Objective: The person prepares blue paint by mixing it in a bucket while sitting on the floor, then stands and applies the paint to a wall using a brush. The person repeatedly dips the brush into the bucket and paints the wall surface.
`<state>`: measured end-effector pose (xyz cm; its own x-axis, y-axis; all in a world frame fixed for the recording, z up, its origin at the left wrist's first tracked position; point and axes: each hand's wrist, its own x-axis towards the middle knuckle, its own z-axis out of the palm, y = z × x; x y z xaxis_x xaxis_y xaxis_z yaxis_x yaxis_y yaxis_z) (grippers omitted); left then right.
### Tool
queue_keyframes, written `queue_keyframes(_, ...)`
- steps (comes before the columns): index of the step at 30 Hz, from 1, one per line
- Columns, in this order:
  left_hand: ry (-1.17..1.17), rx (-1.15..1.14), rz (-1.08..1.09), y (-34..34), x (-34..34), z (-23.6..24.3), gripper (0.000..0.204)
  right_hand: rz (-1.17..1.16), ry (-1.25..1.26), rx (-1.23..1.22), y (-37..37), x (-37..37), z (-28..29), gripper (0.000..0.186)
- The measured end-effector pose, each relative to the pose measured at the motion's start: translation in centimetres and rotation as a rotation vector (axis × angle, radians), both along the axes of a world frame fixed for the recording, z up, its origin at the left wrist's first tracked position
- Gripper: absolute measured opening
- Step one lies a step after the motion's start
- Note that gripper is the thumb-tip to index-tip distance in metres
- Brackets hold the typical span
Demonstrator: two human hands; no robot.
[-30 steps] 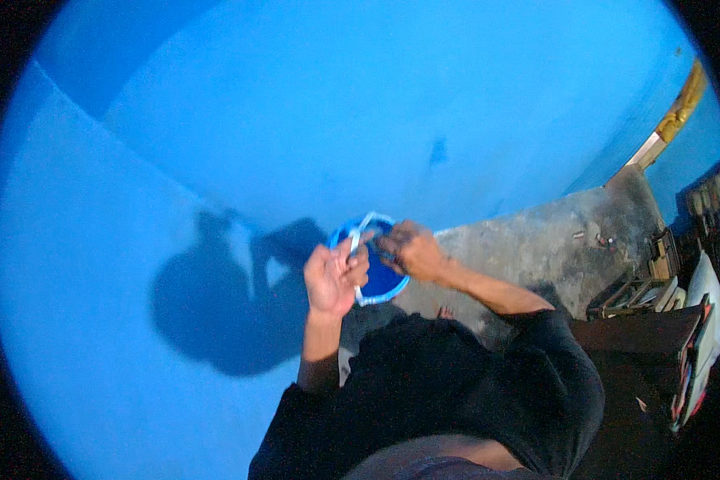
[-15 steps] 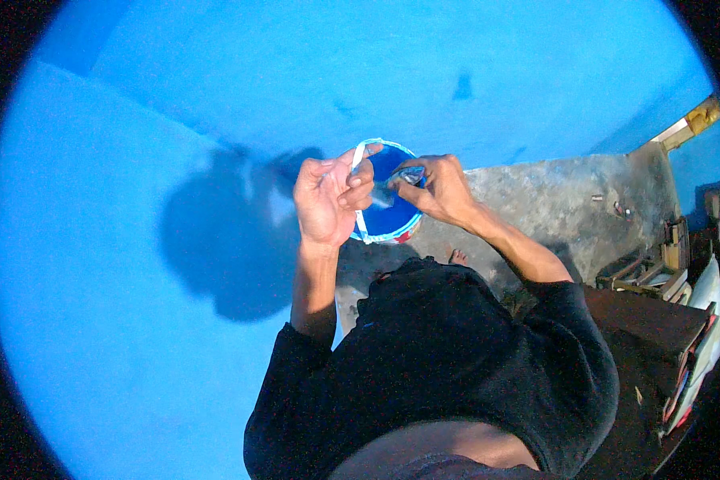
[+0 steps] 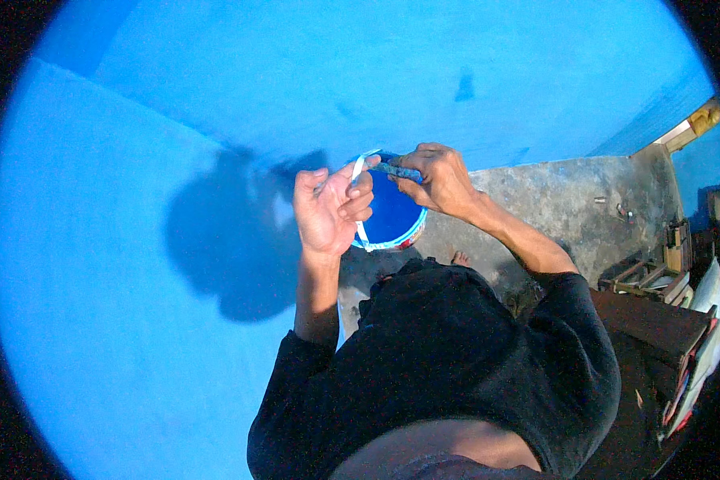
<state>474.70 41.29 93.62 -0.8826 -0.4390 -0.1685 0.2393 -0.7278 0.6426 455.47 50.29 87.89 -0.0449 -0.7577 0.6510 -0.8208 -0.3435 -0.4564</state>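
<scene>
My left hand [image 3: 334, 206] is raised, fingers curled around the white handle [image 3: 361, 231] of a bucket [image 3: 398, 242] of blue paint, its index finger stretched along the far rim. In my right hand [image 3: 442, 184] is a paintbrush [image 3: 405, 171], gripped between thumb and fingers. Smeared with blue, it lies nearly level across the far part of the bucket's mouth, close to my left fingertip. The brush's far end is partly hidden near the rim. Below the brush, the bucket's inside shows deep blue.
Blue walls [image 3: 216, 72] meet in a corner on the left and ahead. My shadow falls on the left wall. Grey concrete floor [image 3: 552, 196] stretches to the right. A wooden frame [image 3: 648, 276] and a dark brown panel [image 3: 648, 324] stand at the right, with a white sack-like thing [image 3: 706, 328] beside them.
My right hand has raised the paintbrush from inside the bucket to its far rim and turned it more level. The bucket has tilted or shifted slightly; my left hand keeps its hold.
</scene>
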Motion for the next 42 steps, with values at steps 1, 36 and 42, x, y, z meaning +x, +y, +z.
queue_keyframes(1, 0.011, 0.011, 0.002, 0.0, 0.1, 0.0, 0.078, -0.008, -0.032, 0.028, 0.0, 0.1, 0.3, 0.023)
queue_keyframes(36, -0.035, 0.014, 0.291, 3.6, 0.2, 2.7, 0.079, -0.021, -0.665, -0.798, -0.5, -21.3, 28.9, 0.018)
queue_keyframes(42, 0.013, 0.067, 0.351, 3.0, 1.5, 0.8, 0.079, -0.213, -0.551, -0.886, -2.2, -29.8, 30.0, 0.017)
